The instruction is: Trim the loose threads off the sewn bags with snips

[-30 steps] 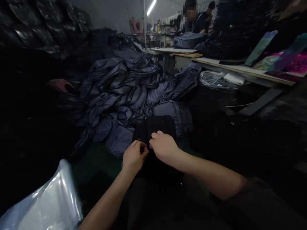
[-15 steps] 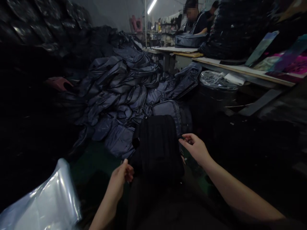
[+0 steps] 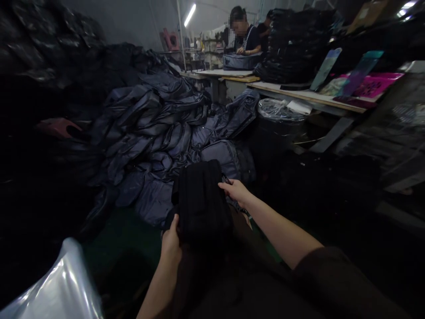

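Note:
A black bag (image 3: pixel 202 204) rests at my lap with its long panel facing up. My left hand (image 3: pixel 171 237) grips its near left edge, the thumb lying on top and the other fingers hidden underneath. On the far right side, my right hand (image 3: pixel 235 191) is closed on the bag's edge, thumb on the top face and fingers out of sight behind it. Just beyond the bag lies a dark grey backpack (image 3: pixel 221 155), the nearest one of a large heap of grey bags (image 3: pixel 156 110).
Clear plastic sheeting (image 3: pixel 56 283) lies at lower left. A pink stool (image 3: pixel 61 127) shows at the heap's left. At right stands a worktable (image 3: pixel 308 94) with a stack of black bags (image 3: pixel 295 46) and a pink basket (image 3: pixel 375 85). A co-worker (image 3: pixel 247 40) sits behind a grey bag.
Both hands have come in against the black bag, the right hand moving left onto its edge. My view has turned right, so the surroundings sit further left.

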The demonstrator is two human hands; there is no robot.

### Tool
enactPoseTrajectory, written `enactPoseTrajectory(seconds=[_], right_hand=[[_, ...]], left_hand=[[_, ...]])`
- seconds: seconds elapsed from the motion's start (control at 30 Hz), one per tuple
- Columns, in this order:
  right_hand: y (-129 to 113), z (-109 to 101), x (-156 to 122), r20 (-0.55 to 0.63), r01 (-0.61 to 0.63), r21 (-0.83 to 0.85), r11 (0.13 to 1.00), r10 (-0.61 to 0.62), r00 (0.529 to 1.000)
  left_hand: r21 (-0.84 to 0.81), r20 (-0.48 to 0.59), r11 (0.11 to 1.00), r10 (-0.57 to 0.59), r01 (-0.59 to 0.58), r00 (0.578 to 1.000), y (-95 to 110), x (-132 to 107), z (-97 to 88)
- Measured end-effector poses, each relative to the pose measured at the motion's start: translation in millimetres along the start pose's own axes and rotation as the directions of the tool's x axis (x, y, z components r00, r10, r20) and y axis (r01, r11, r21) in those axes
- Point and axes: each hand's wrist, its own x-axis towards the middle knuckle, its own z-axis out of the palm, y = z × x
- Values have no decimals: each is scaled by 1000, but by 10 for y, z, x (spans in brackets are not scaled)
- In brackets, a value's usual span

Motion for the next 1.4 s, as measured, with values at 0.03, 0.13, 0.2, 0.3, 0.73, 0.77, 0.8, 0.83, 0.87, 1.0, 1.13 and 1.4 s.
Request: enactPoseTrajectory(seconds=[0.03, 0.13, 0.2, 0.3, 0.73, 0.77, 0.8, 0.83, 0.87, 1.0, 1.13, 1.4], right_hand=[[8, -15, 16, -6, 1, 7, 1000, -1, 1000], [39, -91, 54, -48, 17, 27, 1000, -15, 999], [59, -140, 67, -66, 22, 34, 999, -19, 998], [70, -170, 37, -52, 16, 22, 1000, -15, 999], [212, 7, -640, 131, 155, -152, 976, -136, 982], [237, 25, -591, 85, 179, -120, 977, -169, 982], [254, 41, -529, 41, 198, -92, 976, -195, 980], [260, 54, -459, 2, 213, -70, 975, -213, 977], [253, 65, -388, -32, 226, -53, 973, -228, 973], [67, 109, -156, -149, 318, 16, 948, -312, 938], [-313, 193, 7, -129, 395, 95, 914, -383, 915], [-1172, 405, 66, 121, 428, 216, 878, -459, 880]], left_hand=[[-26, -35, 1000, 6, -7, 999, 23, 23, 6], [-90, -128, 995, 32, -44, 991, 37, 68, 3], [-133, -160, 988, 55, -77, 986, 18, 70, 0], [-178, -142, 979, 72, -96, 987, 3, 49, 5], [-229, -77, 955, 175, -188, 982, 381, 139, 161], [-230, -72, 952, 191, -203, 979, 409, 163, 175], [-229, -68, 949, 209, -219, 976, 437, 185, 184], [-226, -66, 945, 228, -237, 971, 468, 203, 189], [-222, -65, 941, 248, -256, 967, 503, 216, 188], [-211, -71, 920, 324, -331, 944, 689, 213, 152], [-195, -63, 895, 396, -401, 916, 934, 173, 114], [-74, 249, 803, 589, -592, 768, 1317, -59, -17]])
